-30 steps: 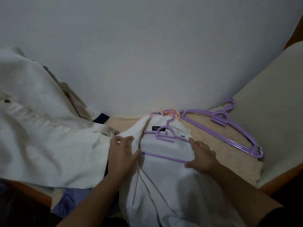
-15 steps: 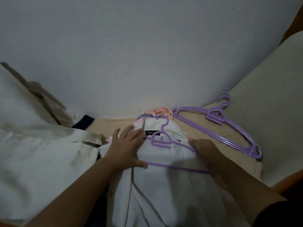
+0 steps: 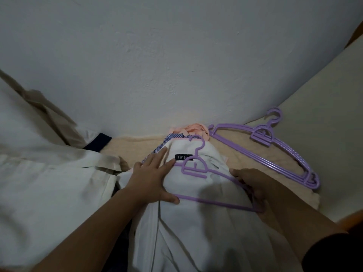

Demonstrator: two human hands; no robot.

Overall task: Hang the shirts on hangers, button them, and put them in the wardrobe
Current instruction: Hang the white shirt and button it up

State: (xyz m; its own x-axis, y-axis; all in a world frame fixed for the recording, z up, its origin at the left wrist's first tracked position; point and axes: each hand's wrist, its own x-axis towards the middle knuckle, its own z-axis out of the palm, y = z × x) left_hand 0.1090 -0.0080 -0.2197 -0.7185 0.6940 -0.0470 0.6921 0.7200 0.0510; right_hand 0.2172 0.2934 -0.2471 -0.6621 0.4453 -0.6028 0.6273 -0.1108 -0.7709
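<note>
- Against the pale wall, on a beige cloth-covered bed (image 3: pixel 141 143), lies a white collared shirt with a black neck label (image 3: pixel 196 222) — a purple plastic hanger (image 3: pixel 198 170) rests on top of it, hook pointing toward the wall.
- Left hand (image 3: pixel 152 179): palm down, fingers straight and spread flat over the shirt's left shoulder and the hanger's left arm, thumb touching the lower bar. An open, pressing grip.
- Right hand (image 3: pixel 253 185): fingers curled around the hanger's right arm, clasping it near the right corner, forearm reaching in from the lower right.
- Spare purple hangers (image 3: pixel 275 154) lie stacked to the right, well apart from the hands — at least two, exact count unclear.
- One cream shirt (image 3: pixel 49 183) is heaped at left.
- Behind the white collar sit one blue checked garment (image 3: pixel 172 137) and one peach garment (image 3: pixel 196 129).
</note>
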